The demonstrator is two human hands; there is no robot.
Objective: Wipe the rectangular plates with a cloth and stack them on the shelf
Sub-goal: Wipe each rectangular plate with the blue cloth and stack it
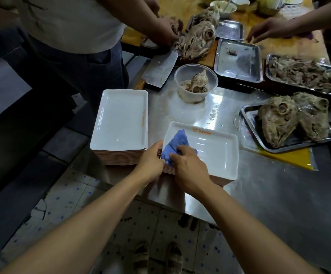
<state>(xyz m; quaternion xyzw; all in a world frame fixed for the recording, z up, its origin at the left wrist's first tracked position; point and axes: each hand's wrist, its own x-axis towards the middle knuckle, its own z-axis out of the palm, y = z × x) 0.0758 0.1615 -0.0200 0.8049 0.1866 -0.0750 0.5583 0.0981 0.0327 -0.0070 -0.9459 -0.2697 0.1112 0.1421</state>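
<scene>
Plate (216,153) with unreadable orange rim print

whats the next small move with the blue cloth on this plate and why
Probably sweep the crumpled blue cloth rightward: the right hand holds it at the left end of the white rectangular plate, the left hand steadies that edge, and the remaining surface looks unwiped.

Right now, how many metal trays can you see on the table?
4. A small empty tray at the back, a larger near-empty tray before it, a meat-filled tray at right, a tray with cooked heads nearest. Others may lie outside view.
</scene>
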